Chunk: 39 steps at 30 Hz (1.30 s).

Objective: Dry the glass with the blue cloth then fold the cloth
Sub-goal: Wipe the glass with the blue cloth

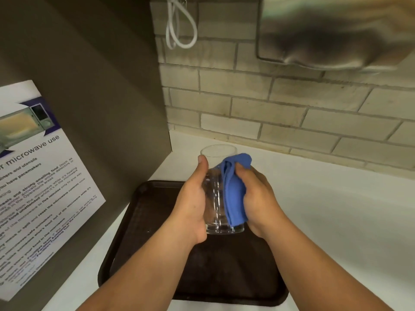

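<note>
A clear drinking glass (215, 198) is held upright above the dark tray. My left hand (193, 200) wraps its left side, thumb up near the rim. A bunched blue cloth (233, 191) is pressed against the glass's right side by my right hand (258, 198), whose fingers close over the cloth. The cloth covers the glass from near the rim down to just above its thick base. The far side of the glass is hidden behind my hands.
A dark brown tray (143, 221) lies on the white counter (336, 221) under my hands. A grey panel with a microwave-use notice (40, 187) stands at the left. A tiled wall (269, 113), a hanging white cable (179, 30) and a steel dispenser (325, 37) are behind.
</note>
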Motion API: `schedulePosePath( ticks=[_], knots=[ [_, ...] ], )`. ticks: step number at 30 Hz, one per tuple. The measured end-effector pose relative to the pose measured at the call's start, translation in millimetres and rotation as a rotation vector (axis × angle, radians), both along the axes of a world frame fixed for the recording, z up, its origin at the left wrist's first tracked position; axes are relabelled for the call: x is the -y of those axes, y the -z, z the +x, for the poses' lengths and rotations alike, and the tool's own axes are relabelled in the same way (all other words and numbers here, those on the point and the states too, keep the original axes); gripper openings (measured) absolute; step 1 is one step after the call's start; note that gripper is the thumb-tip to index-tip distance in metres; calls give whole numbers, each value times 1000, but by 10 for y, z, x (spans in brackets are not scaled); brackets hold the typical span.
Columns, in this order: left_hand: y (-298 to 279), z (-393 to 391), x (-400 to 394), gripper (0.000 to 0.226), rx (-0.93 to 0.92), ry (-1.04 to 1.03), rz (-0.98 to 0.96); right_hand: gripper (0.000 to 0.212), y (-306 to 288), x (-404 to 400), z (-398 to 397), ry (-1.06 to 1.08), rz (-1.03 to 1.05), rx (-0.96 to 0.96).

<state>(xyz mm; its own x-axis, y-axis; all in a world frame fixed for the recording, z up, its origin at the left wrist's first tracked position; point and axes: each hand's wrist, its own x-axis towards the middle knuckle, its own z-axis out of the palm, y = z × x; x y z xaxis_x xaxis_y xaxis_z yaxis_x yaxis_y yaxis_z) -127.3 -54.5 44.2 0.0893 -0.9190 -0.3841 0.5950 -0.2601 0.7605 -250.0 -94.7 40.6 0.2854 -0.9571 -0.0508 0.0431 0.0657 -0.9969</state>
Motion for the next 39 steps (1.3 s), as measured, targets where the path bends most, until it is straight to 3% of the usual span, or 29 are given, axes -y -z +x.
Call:
schedulePosePath(
  ticks=[2, 4, 7, 12, 18, 23, 27, 30, 32, 35, 39],
  knots=[
    [-14, 47, 53, 84, 46, -71, 55, 48, 63, -120, -46, -48, -44, -104],
    [-3, 60, 69, 76, 143, -111, 81, 34, 102, -278, -46, -109, -191, -236],
    [46, 25, -2, 78, 171, -57, 71, 28, 47, -298, 16, -48, -359, -280],
    [75, -13, -45, 77, -23, 56, -81, 46, -176, -9, 45, 85, -173, -85],
    [50, -27, -21, 71, 77, -45, 25, 47, -75, 5, 61, 80, -160, -124],
    [23, -84, -31, 70, -11, -2, -15, 41, -43, 14, 54, 84, -205, -164],
    [-13, 55, -22, 90, -71, 9, 15, 32, 31, 17, -82, 54, -77, -98],
    [-55, 129, 45, 88, -14, -52, 1, 22, 156, -176, -180, -139, -179, -130],
    [-55, 124, 43, 80, 104, -58, -13, 32, 186, -297, -163, -206, -327, -219],
    [3, 41, -6, 78, 142, 2, -37, 44, 93, -286, -76, -70, -422, -215],
    [-6, 0, -44, 82, 6, 74, -85, 41, -106, -140, -9, 82, -249, -115]
  ],
)
